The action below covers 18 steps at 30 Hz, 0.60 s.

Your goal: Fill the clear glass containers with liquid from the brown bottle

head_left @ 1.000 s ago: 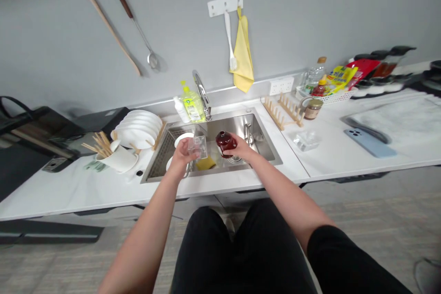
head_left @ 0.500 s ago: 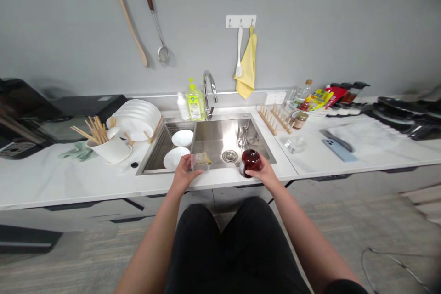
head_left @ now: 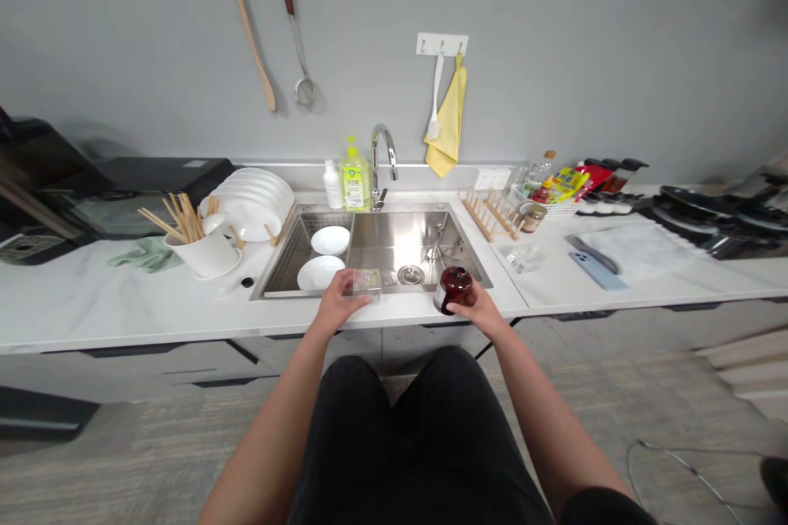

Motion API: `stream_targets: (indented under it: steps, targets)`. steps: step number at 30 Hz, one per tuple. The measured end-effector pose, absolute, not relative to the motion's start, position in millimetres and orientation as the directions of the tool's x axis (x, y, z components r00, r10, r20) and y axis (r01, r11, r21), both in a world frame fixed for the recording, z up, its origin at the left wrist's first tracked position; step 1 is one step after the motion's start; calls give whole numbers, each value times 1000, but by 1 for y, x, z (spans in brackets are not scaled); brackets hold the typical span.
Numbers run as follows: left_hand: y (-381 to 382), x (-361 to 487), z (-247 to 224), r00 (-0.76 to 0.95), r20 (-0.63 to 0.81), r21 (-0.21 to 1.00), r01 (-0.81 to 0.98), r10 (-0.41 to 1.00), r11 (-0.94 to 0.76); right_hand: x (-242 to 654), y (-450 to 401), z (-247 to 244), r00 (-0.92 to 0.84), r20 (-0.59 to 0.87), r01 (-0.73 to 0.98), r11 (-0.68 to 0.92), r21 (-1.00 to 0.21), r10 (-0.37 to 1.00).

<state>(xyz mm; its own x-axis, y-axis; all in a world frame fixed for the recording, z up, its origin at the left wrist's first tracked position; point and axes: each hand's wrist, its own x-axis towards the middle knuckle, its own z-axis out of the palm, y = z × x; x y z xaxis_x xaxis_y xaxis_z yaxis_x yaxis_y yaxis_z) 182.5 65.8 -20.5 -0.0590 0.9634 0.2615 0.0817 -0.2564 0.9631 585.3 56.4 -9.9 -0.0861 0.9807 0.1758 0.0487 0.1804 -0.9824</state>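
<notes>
Head cam: person at a stainless steel sink (head_left: 394,242) set in a white marble-look counter (head_left: 123,303). Left hand (head_left: 337,303) grips a small clear square glass container (head_left: 365,282), fingers curled against its near side, thumb hidden. Right hand (head_left: 474,313) wraps a dark red lidded jar (head_left: 455,289), fingers pressed together around its lower side. Both items sit at the front edge of the sink, well apart; can't tell if either touches the rim.

Hands are just inboard of the drain (head_left: 410,275), which is behind and between them. Left basin side has a wire rack (head_left: 301,250) with two white plates (head_left: 320,272) on it. Chrome faucet (head_left: 382,152) at the back, green-yellow pump bottle (head_left: 355,180) beside it.

Left of sink: stacked white plates (head_left: 249,205) and a white cup with chopsticks (head_left: 206,254). Right of sink: wooden plate rack (head_left: 489,216), clear glass dish (head_left: 523,258) and a phone (head_left: 597,271). Yellow towel (head_left: 448,123) hangs on the wall.
</notes>
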Motion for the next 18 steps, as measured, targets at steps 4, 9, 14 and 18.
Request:
stream_targets:
  steps: [4,9,14,18]
  targets:
    - [65,184,-17,-39,255,965,73,966,-252,588,59,-13,-100,177,87,186,-979,979]
    - [57,188,-9,-83,256,966,-20,963,-258,611,49,-1,-34,356,156,357,-921,934]
    - [5,218,-9,-126,317,941,-82,940,-329,599,-11,20,244,598,440,462,-770,764]
    - [-52,258,0,-66,398,917,1,915,-399,529,-59,24,-206,419,145,451,-881,884]
